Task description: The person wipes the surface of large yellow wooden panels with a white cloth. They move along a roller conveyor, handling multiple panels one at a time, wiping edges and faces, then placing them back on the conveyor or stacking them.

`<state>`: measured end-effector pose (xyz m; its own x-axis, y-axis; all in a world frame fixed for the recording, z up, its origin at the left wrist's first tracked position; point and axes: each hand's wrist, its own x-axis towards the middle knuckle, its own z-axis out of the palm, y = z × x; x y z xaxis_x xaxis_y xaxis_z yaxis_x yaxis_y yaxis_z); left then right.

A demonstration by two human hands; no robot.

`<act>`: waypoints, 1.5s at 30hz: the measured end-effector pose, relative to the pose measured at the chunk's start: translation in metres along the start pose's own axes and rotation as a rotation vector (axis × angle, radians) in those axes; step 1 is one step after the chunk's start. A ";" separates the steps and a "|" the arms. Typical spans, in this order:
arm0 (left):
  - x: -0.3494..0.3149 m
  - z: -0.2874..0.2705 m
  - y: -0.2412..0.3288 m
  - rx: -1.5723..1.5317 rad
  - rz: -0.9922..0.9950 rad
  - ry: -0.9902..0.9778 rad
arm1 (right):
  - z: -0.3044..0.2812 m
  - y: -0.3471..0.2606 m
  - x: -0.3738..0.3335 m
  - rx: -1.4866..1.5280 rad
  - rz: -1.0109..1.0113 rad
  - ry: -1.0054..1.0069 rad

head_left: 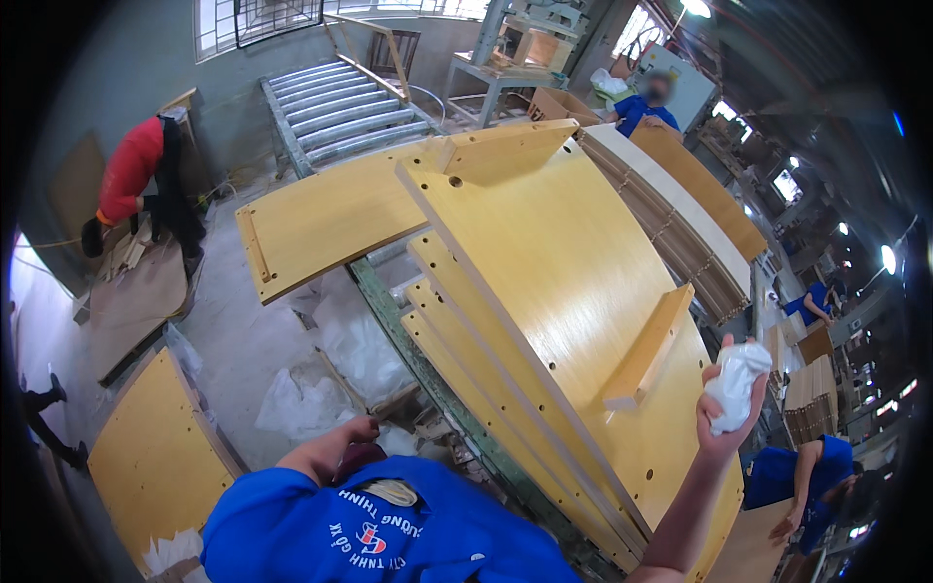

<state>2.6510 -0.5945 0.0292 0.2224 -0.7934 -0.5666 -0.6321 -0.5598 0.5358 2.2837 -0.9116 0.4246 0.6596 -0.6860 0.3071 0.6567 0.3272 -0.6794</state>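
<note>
My right hand (724,408) is raised over the right side of a stack of yellow wooden panels, its fingers wrapped round a white, glossy, crumpled-looking plastic bundle (742,381); its exact kind is unclear. The top panel (544,272) has drilled holes, a short wooden bar (653,348) lying near my right hand and a wooden strip (510,144) along its far end. Bent in close to my body, my left hand (362,428) looks closed, and whatever its fingers hold is hidden. Below the top panel, more yellow panels (505,389) lie in uneven layers.
A green frame (413,355) bears the stack, and a roller conveyor (345,107) stands beyond. Another yellow panel (160,457) leans at lower left. Plastic wrap (306,398) lies on the floor. A person in red (136,160) bends at left; blue-shirted co-workers (646,112) stand at right.
</note>
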 end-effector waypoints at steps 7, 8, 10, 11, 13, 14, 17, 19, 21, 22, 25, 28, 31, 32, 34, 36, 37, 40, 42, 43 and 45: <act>0.022 -0.066 -0.059 -0.122 -0.080 0.078 | 0.088 0.047 0.123 -0.299 -0.010 0.039; 0.024 -0.074 -0.072 -0.173 -0.089 0.095 | 0.102 0.059 0.140 -0.377 -0.039 0.090; 0.026 -0.091 -0.100 -0.226 -0.087 0.132 | 0.138 0.087 0.173 -0.537 -0.074 0.203; 0.027 -0.099 -0.115 -0.226 -0.074 0.151 | 0.153 0.101 0.188 -0.657 -0.096 0.174; 0.028 -0.111 -0.144 -0.119 -0.134 0.143 | 0.186 0.133 0.217 -0.903 -0.139 0.103; 0.029 -0.113 -0.155 -0.120 -0.163 0.114 | 0.201 0.144 0.227 -0.982 -0.105 0.037; 0.026 -0.122 -0.195 -0.074 -0.245 0.041 | 0.236 0.174 0.260 -1.302 0.026 -0.139; 0.027 -0.122 -0.213 -0.081 -0.250 0.050 | 0.244 0.191 0.278 -1.435 0.105 -0.190; 0.033 -0.126 -0.226 -0.108 -0.244 0.065 | 0.253 0.204 0.292 -1.538 0.175 -0.249; 0.036 -0.127 -0.231 -0.128 -0.234 0.070 | 0.257 0.209 0.297 -1.576 0.206 -0.277; 0.047 -0.126 -0.235 -0.216 -0.212 0.091 | 0.267 0.221 0.307 -1.685 0.272 -0.336; 0.062 -0.127 -0.226 -0.240 -0.144 0.111 | 0.277 0.226 0.309 -1.781 0.324 -0.348; 0.076 -0.132 -0.219 -0.272 -0.108 0.099 | 0.282 0.230 0.312 -1.858 0.296 -0.388; 0.079 -0.134 -0.217 -0.290 -0.105 0.088 | 0.284 0.231 0.313 -1.878 0.292 -0.395; 0.086 -0.137 -0.214 -0.297 -0.108 0.089 | 0.286 0.233 0.314 -1.904 0.286 -0.408; 0.092 -0.142 -0.209 -0.285 -0.116 0.064 | 0.286 0.234 0.314 -1.913 0.287 -0.416; 0.093 -0.145 -0.209 -0.268 -0.127 0.041 | 0.286 0.233 0.315 -1.945 0.298 -0.412; 0.097 -0.150 -0.212 -0.228 -0.137 0.039 | 0.288 0.231 0.321 -1.999 0.330 -0.397; 0.098 -0.154 -0.214 -0.206 -0.116 0.074 | 0.287 0.227 0.327 -1.981 0.347 -0.376; 0.098 -0.155 -0.219 -0.198 -0.101 0.109 | 0.286 0.226 0.331 -1.980 0.352 -0.359; 0.100 -0.154 -0.224 -0.212 -0.105 0.118 | 0.283 0.223 0.340 -1.979 0.361 -0.324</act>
<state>2.9295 -0.5850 -0.0507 0.3718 -0.7438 -0.5555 -0.4341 -0.6682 0.6042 2.7579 -0.8880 0.5662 0.8171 -0.5744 -0.0493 -0.5601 -0.7706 -0.3042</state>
